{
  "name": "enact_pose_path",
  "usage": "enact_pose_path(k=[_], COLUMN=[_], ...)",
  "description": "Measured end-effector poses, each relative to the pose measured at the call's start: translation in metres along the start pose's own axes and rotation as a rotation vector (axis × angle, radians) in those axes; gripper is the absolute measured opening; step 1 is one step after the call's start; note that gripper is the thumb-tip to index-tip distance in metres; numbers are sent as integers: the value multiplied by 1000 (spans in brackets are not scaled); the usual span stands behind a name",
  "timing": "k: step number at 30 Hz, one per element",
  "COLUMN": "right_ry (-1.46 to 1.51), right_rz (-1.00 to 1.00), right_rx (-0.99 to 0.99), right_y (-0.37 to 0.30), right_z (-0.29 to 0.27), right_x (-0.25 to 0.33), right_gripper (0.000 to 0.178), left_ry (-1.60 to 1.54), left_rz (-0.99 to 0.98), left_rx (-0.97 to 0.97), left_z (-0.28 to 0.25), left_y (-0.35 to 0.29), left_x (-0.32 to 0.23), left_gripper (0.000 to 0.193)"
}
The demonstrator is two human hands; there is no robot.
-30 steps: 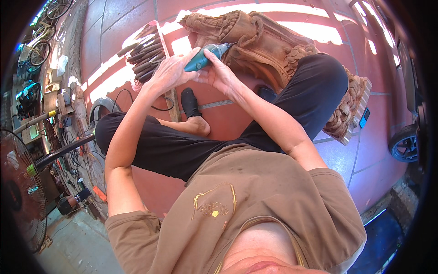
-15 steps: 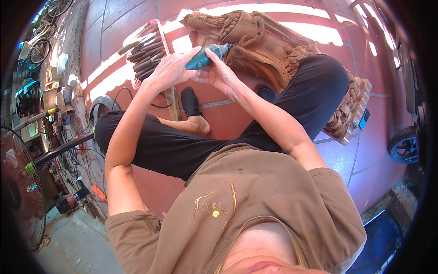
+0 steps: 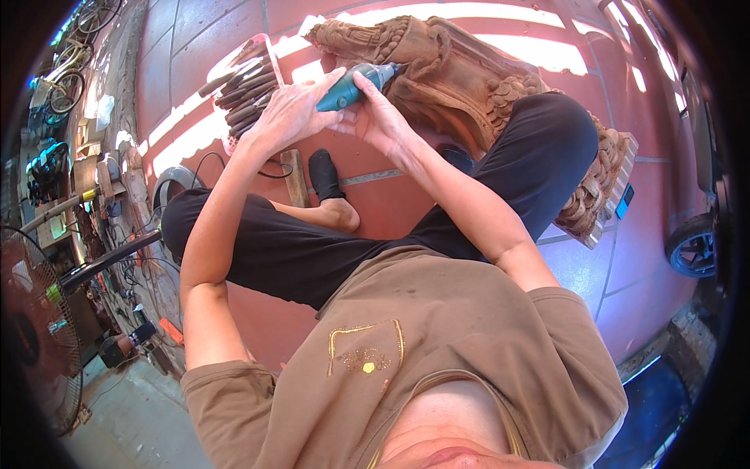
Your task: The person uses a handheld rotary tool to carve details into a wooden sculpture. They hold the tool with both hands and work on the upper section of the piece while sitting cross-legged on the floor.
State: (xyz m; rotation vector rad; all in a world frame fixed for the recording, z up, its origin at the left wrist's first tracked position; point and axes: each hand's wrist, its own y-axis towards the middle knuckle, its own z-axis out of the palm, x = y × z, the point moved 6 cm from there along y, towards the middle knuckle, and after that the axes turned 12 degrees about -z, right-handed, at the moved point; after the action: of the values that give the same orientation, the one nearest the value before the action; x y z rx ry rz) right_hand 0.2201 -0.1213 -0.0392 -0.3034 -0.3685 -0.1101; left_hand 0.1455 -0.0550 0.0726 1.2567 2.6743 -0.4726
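Both my hands are around a teal handheld rotary tool (image 3: 341, 94), its slim nose pointing to the upper right. My left hand (image 3: 291, 111) grips the rear of its body, the thumb along one side. From the right, my right hand (image 3: 380, 119) holds it nearer the front with the thumb on top; its other fingers are partly hidden beneath. The tool's tip reaches the edge of a large brown carved wood piece (image 3: 476, 66), and I cannot tell if it touches. That carving lies on the floor, running past and behind my right knee.
A pink tray (image 3: 276, 59) of dark-handled carving tools (image 3: 248, 90) stands left of the carving. A wooden stick (image 3: 295, 178) lies by my foot. Red tiles (image 3: 375, 205) cover the floor. At left are a fan (image 3: 39, 328) and cluttered timber; a wheel (image 3: 692, 246) stands at right.
The rotary tool and both hands have shifted slightly, its nose now a little higher and farther right. My grip looks the same, and the carving has not moved noticeably.
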Motion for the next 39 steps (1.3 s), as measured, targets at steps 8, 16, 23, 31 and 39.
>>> enact_pose_path(k=[8, 16, 23, 31, 39], right_ry=[-4, -13, -39, -34, -46], right_rz=[-38, -64, -55, -27, -21], right_rx=[-11, -24, -20, -12, -16], right_y=[5, 8, 9, 6, 4], right_z=[0, -5, -7, -6, -7], right_x=[8, 9, 8, 1, -2], right_gripper=[43, 46, 46, 41, 42], left_ry=[-5, -24, -5, -30, -51], left_rz=[56, 89, 94, 2, -14], left_rx=[-61, -90, -93, 18, 33], left_z=[3, 6, 10, 8, 10], left_y=[10, 15, 15, 7, 3], left_x=[1, 2, 7, 7, 7], left_gripper=[73, 73, 74, 75, 76])
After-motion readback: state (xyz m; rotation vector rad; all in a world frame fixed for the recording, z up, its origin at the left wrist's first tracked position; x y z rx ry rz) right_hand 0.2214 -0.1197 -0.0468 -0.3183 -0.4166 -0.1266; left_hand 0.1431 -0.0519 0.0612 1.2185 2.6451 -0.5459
